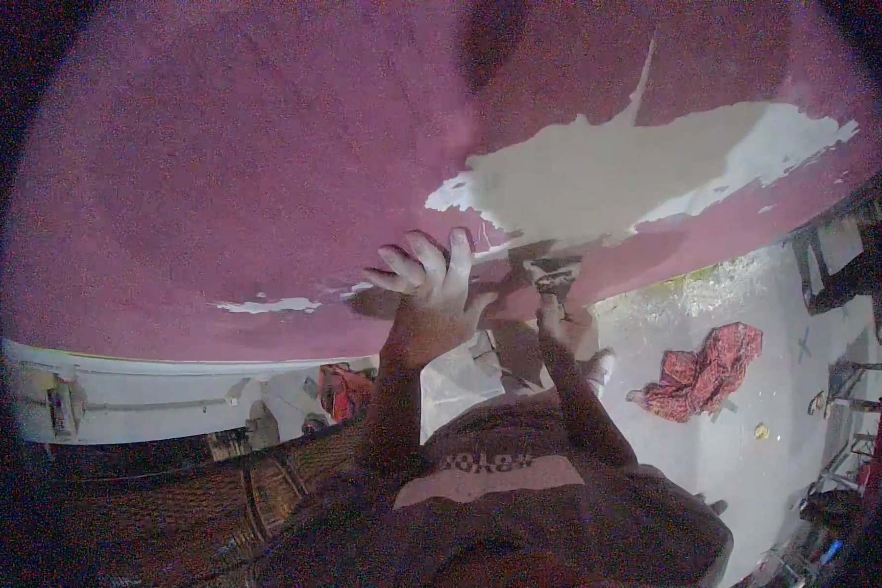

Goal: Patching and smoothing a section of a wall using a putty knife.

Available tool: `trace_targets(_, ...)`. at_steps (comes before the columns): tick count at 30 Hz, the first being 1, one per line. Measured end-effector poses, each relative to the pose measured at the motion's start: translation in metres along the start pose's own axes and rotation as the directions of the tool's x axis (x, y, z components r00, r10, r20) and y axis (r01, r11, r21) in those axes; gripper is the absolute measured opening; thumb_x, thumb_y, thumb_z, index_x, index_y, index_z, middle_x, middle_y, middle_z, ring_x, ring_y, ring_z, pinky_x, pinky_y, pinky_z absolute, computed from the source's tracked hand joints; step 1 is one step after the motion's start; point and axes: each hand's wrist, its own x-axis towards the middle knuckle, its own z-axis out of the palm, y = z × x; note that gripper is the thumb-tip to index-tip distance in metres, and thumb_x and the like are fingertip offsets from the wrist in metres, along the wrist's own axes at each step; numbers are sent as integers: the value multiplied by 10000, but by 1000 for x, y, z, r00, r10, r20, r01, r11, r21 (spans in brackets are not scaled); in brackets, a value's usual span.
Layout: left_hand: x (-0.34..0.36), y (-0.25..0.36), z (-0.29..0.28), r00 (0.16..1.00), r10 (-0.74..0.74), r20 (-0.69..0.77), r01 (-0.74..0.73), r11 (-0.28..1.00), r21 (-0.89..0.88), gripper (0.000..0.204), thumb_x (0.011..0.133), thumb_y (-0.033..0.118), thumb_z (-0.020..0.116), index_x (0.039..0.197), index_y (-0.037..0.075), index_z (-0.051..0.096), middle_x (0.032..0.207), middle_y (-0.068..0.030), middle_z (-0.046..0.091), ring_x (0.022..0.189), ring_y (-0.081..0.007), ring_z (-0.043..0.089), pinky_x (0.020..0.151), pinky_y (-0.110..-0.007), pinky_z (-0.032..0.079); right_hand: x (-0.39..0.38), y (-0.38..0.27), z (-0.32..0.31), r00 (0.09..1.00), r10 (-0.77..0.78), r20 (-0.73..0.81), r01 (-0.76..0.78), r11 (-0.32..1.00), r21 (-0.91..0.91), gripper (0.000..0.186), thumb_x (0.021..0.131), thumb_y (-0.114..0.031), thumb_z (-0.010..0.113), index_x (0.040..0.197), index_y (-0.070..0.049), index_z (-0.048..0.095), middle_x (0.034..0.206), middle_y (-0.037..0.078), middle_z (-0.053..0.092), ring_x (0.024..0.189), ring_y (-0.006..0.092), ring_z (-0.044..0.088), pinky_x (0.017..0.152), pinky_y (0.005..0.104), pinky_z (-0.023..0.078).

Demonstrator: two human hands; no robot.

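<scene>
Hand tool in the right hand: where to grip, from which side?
Probably the narrower rear of the hand tool, from the wearer's side, where the right hand holds it: the wider dark head faces the pink surface. Fingers hide most of the handle.

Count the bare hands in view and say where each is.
2. The bare left hand is spread at the pink painted surface; right of it, the bare right hand holds a dark tool below the large pale patch. Dark edges could hide more.
</scene>
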Motion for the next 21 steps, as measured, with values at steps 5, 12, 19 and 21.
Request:
trace_targets(5,-2,1,-4,1000,8,-24,-7,1000,17,884,759,567,616,1381,37,279,1300,-414,191,1168,-672,92,763,-844,114,13,-75,12,923,384,37,-351,876,-330,298,858,-192,650,606,-37,612,549,31,583,523,92,518,507,276,397)
trace_targets(12,-4,-2,1,997,23,-72,-23,1000,8,876,740,568,632,1373,44,328,1320,-384,221,1186,-649,121,762,-842,138,4,-50,9,993,115,18,-112,985,-128,321,850,-227,671,607,-25,612,533,24,563,510,86,499,486,274,380)
trace_targets(19,-1,2,2,998,-5,-60,6,1000,11,854,743,556,635,1370,52,348,1338,-376,228,1198,-637,134,793,-822,149,3,-16,3,994,106,-37,-111,971,-211,313,826,-262,698,643,-17,631,524,5,551,495,73,464,479,286,380)
trace_targets(21,4,2,-3,999,1,-51,0,1000,17,851,747,554,634,1371,52,347,1341,-376,225,1199,-638,136,795,-822,148,8,46,-12,996,29,-87,-52,959,-278,317,831,-285,688,669,-17,637,540,21,568,505,109,497,503,307,402)
